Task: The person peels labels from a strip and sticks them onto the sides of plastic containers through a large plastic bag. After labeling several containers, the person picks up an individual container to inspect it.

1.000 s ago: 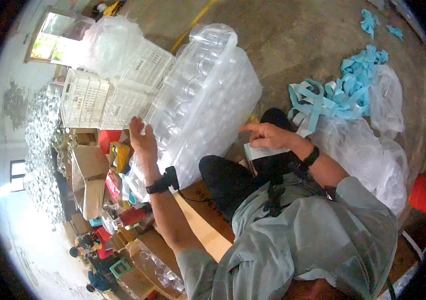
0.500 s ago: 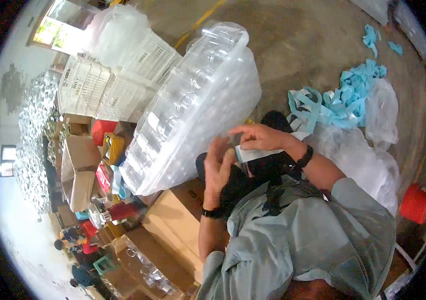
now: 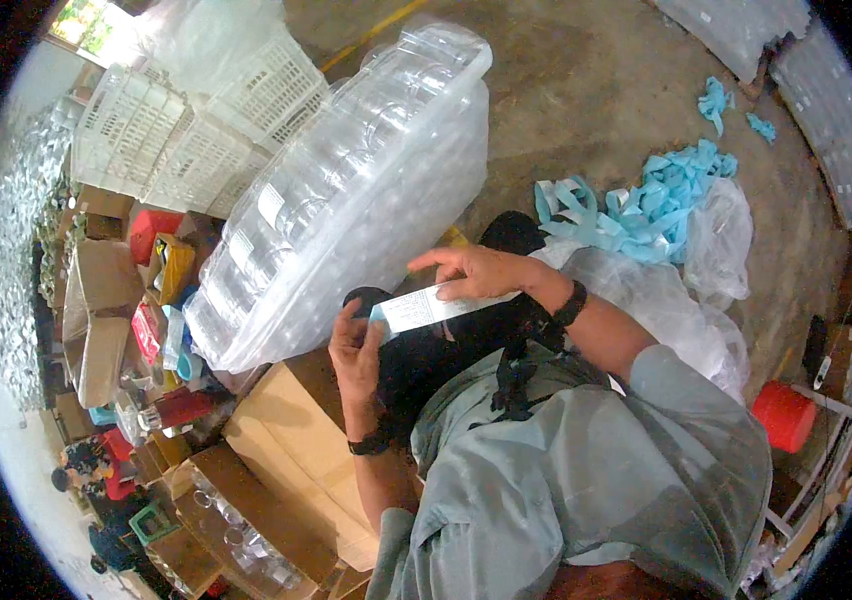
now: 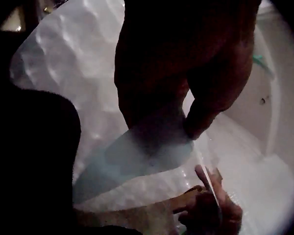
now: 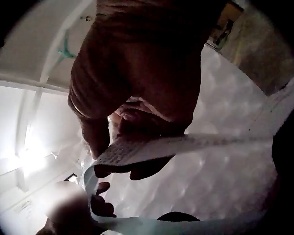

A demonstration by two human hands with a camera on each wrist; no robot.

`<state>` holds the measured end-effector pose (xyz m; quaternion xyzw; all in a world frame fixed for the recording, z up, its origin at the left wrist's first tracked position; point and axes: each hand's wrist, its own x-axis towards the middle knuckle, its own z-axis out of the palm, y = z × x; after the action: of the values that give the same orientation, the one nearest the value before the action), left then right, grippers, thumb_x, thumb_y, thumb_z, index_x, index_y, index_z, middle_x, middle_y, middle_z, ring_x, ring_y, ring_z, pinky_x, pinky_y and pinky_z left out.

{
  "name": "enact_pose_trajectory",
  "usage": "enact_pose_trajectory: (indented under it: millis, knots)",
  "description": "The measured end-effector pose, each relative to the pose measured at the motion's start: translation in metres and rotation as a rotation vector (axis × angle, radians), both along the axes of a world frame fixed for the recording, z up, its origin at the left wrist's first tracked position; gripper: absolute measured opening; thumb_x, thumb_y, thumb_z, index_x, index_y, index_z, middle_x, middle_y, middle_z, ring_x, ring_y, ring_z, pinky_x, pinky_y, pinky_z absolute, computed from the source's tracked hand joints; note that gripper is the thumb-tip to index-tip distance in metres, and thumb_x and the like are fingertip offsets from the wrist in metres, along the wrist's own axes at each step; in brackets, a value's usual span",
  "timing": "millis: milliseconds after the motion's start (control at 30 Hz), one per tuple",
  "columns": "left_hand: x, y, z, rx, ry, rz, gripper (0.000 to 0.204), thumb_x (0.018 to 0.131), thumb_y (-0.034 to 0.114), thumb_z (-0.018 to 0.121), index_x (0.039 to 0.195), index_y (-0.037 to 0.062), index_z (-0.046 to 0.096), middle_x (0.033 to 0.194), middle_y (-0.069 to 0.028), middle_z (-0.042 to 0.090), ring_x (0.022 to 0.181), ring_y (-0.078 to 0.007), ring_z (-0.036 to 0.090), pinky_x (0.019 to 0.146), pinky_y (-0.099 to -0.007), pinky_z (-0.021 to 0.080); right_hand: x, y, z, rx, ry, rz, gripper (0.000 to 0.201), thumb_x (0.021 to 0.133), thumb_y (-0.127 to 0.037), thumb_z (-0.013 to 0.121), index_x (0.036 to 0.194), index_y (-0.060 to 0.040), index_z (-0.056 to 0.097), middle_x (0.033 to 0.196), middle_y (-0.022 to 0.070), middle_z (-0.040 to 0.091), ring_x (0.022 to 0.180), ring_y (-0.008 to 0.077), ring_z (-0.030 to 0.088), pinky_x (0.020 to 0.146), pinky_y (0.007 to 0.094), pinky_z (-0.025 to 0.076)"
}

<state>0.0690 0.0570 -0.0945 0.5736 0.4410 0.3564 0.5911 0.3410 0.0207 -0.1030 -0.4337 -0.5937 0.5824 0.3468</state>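
Note:
A white strip of printed labels (image 3: 424, 308) with a pale blue end stretches between the two hands over the dark-trousered lap. My left hand (image 3: 354, 362) pinches its blue end between thumb and fingers; the pale blue backing (image 4: 149, 152) spreads below that hand in the left wrist view. My right hand (image 3: 481, 274) holds the strip farther along, with its index finger stretched out. In the right wrist view the printed strip (image 5: 152, 147) passes between thumb and fingers and bends down toward the other hand. A plastic-wrapped bundle of clear containers (image 3: 346, 190) stands just beyond both hands.
White plastic crates (image 3: 201, 140) stack behind the bundle. Open cardboard boxes (image 3: 291, 440) lie left of the body. Crumpled blue strips (image 3: 646, 210) and clear plastic bags (image 3: 646, 300) cover floor on the right, near a red roll (image 3: 784, 416). A person (image 3: 86, 462) sits far left.
My left hand came from beside the bundle to the right hand, took the strip's end and drew it leftward. More printed strip now shows between the hands. The view shifted somewhat.

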Motion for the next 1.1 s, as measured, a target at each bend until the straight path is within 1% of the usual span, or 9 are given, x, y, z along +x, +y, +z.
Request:
enact_pose_trajectory:
  millis: [67, 167, 200, 300, 433, 767, 900, 1033, 1100]
  knots:
    - [0.002, -0.001, -0.01, 0.306, 0.325, 0.028, 0.037, 0.091, 0.005, 0.064, 0.126, -0.0028, 0.055, 0.104, -0.0133, 0.068, 0.094, -0.0187, 0.064, 0.085, -0.0325, 0.051, 0.0, 0.0, -0.004, -0.003, 0.009, -0.009, 0.063, 0.088, -0.014, 0.066, 0.146, -0.0089, 0.041, 0.089, 0.005, 0.069, 0.08, 0.0111, 0.061, 0.077, 0.029, 0.05]
    - [0.02, -0.016, 0.004, 0.375, 0.339, -0.075, 0.037, 0.093, 0.007, 0.063, 0.127, -0.0045, 0.054, 0.11, -0.0155, 0.067, 0.1, -0.0205, 0.064, 0.089, -0.0336, 0.051, -0.003, 0.001, -0.012, 0.027, 0.002, -0.025, 0.062, 0.089, -0.014, 0.065, 0.146, -0.0088, 0.042, 0.09, 0.0054, 0.069, 0.081, 0.0112, 0.061, 0.078, 0.029, 0.05]
    - [0.03, -0.024, 0.012, 0.171, 0.188, -0.097, 0.039, 0.094, 0.008, 0.062, 0.13, -0.0045, 0.052, 0.115, -0.0156, 0.065, 0.102, -0.0194, 0.063, 0.089, -0.0337, 0.051, -0.005, 0.002, -0.013, 0.059, -0.013, -0.03, 0.061, 0.089, -0.014, 0.065, 0.145, -0.0086, 0.042, 0.091, 0.0056, 0.07, 0.082, 0.0114, 0.061, 0.078, 0.0289, 0.05]
    - [0.049, -0.032, 0.022, 0.012, 0.135, -0.223, 0.042, 0.099, 0.019, 0.057, 0.133, -0.004, 0.05, 0.118, -0.0153, 0.064, 0.11, -0.0202, 0.059, 0.098, -0.0328, 0.045, -0.01, 0.0, -0.009, 0.008, 0.044, -0.003, 0.06, 0.09, -0.016, 0.065, 0.145, -0.0079, 0.042, 0.091, 0.0058, 0.07, 0.084, 0.012, 0.062, 0.079, 0.0293, 0.05]
    - [0.059, -0.028, 0.012, -0.071, 0.047, -0.23, 0.037, 0.099, 0.018, 0.056, 0.129, -0.0034, 0.053, 0.112, -0.0092, 0.064, 0.104, -0.016, 0.058, 0.093, -0.0297, 0.046, -0.008, 0.0, -0.003, 0.125, 0.05, 0.035, 0.061, 0.091, -0.02, 0.064, 0.146, -0.0073, 0.04, 0.09, 0.0062, 0.069, 0.086, 0.0126, 0.063, 0.08, 0.0298, 0.05]
    - [0.056, -0.017, 0.011, -0.125, 0.013, -0.225, 0.028, 0.1, 0.011, 0.054, 0.124, -0.0026, 0.056, 0.095, -0.0058, 0.065, 0.083, -0.0111, 0.061, 0.072, -0.0266, 0.055, 0.006, -0.008, -0.005, -0.028, 0.204, -0.04, 0.061, 0.09, -0.016, 0.064, 0.146, -0.008, 0.041, 0.09, 0.0054, 0.067, 0.085, 0.013, 0.062, 0.079, 0.0289, 0.049]
    - [0.045, 0.005, 0.049, -0.046, 0.125, -0.016, 0.034, 0.097, 0.013, 0.058, 0.128, -0.0008, 0.055, 0.09, -0.0043, 0.064, 0.084, -0.011, 0.061, 0.069, -0.0273, 0.056, 0.037, -0.009, 0.003, 0.001, 0.241, -0.227, 0.058, 0.088, -0.012, 0.064, 0.143, -0.0078, 0.046, 0.091, 0.0048, 0.066, 0.086, 0.012, 0.06, 0.08, 0.0275, 0.048]
    - [0.018, 0.054, 0.082, 0.343, 0.199, -0.012, 0.033, 0.094, 0.005, 0.056, 0.127, -0.0021, 0.055, 0.096, -0.0066, 0.065, 0.084, -0.0094, 0.059, 0.073, -0.024, 0.051, 0.059, -0.016, 0.001, 0.017, 0.334, -0.306, 0.056, 0.087, -0.01, 0.064, 0.141, -0.009, 0.049, 0.091, 0.0043, 0.065, 0.085, 0.0108, 0.059, 0.079, 0.0264, 0.047]
    - [0.027, 0.069, 0.122, 0.364, 0.204, 0.021, 0.04, 0.092, -0.002, 0.055, 0.131, -0.0034, 0.05, 0.122, -0.0153, 0.063, 0.102, -0.0168, 0.062, 0.078, -0.0264, 0.051, 0.065, -0.017, -0.009, -0.016, 0.362, -0.322, 0.056, 0.088, -0.008, 0.064, 0.141, -0.0141, 0.05, 0.088, 0.0026, 0.064, 0.081, 0.0119, 0.059, 0.077, 0.0275, 0.049]
